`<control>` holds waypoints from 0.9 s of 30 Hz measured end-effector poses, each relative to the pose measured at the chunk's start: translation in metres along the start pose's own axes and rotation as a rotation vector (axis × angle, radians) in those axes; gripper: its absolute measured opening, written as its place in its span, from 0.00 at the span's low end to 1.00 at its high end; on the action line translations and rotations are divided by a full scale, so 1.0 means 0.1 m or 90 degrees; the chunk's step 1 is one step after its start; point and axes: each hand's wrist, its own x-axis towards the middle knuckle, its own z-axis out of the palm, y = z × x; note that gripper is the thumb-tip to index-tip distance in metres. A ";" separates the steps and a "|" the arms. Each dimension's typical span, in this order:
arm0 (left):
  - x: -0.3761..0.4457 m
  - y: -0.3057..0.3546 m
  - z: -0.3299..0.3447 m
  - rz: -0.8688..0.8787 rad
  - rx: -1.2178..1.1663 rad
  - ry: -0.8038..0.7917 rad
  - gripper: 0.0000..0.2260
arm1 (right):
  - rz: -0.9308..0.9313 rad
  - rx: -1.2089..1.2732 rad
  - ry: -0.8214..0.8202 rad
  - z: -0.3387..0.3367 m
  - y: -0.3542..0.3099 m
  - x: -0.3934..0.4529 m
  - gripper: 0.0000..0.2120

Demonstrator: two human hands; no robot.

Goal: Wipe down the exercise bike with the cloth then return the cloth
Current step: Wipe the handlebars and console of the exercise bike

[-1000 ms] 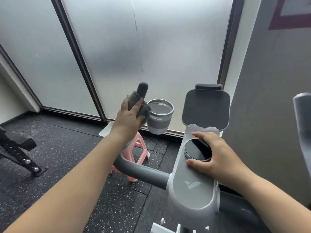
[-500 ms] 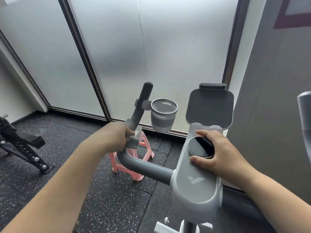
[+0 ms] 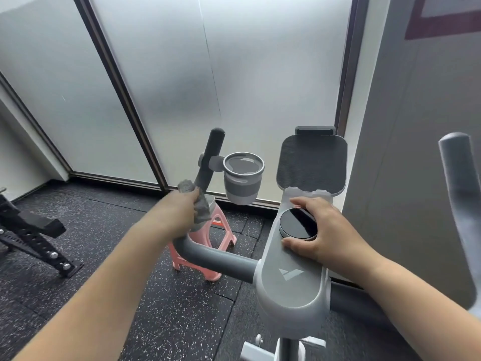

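Grey cloth [image 3: 200, 204] is bunched in our left hand [image 3: 179, 212], whose fingers curl round both it and the lower part of the bike's left handlebar [image 3: 208, 162], so the cloth sits pressed against the grip just below the cup holder [image 3: 243, 178]. Our right hand [image 3: 320, 230] lies flat on the console [image 3: 286, 280], fingers loosely spread around the black dial [image 3: 296, 225], holding nothing. The likeliest slip, we judge, is a loose tail of cloth snagging on the holder's bracket as we rub upward, or knocking the holder; a thin wad could also let skin, not cloth, do the wiping. The right palm could turn the dial by accident if we lean on it. Room is good to the left and toward the glass [image 3: 182, 74], tighter to the right, where the holder and the tablet rest [image 3: 312, 162] stand close. A pink stool [image 3: 208, 246] sits on the floor beneath the bar, clear of the stroke.
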 end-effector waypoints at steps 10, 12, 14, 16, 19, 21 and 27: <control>0.77 0.70 -0.36 0.071 -0.190 0.212 0.24 | -0.011 -0.008 0.003 0.00 0.01 0.01 0.38; 0.93 0.72 -0.29 0.075 -0.138 0.177 0.26 | -0.013 -0.009 0.003 0.01 0.01 0.01 0.38; 0.99 0.68 -0.23 0.081 -0.090 0.184 0.26 | -0.012 -0.008 0.002 0.01 0.03 0.02 0.38; 0.96 0.59 -0.19 0.093 -0.073 0.201 0.27 | -0.014 -0.011 0.002 0.01 0.04 0.02 0.38; 0.86 0.47 -0.11 0.099 -0.027 0.212 0.31 | -0.015 -0.015 0.001 0.02 0.05 0.01 0.38; 0.77 0.41 -0.03 0.073 0.001 0.189 0.33 | -0.014 -0.015 -0.001 0.02 0.05 0.01 0.38; 0.33 0.07 0.03 0.023 0.025 0.108 0.15 | -0.012 -0.015 -0.003 0.01 0.02 0.00 0.37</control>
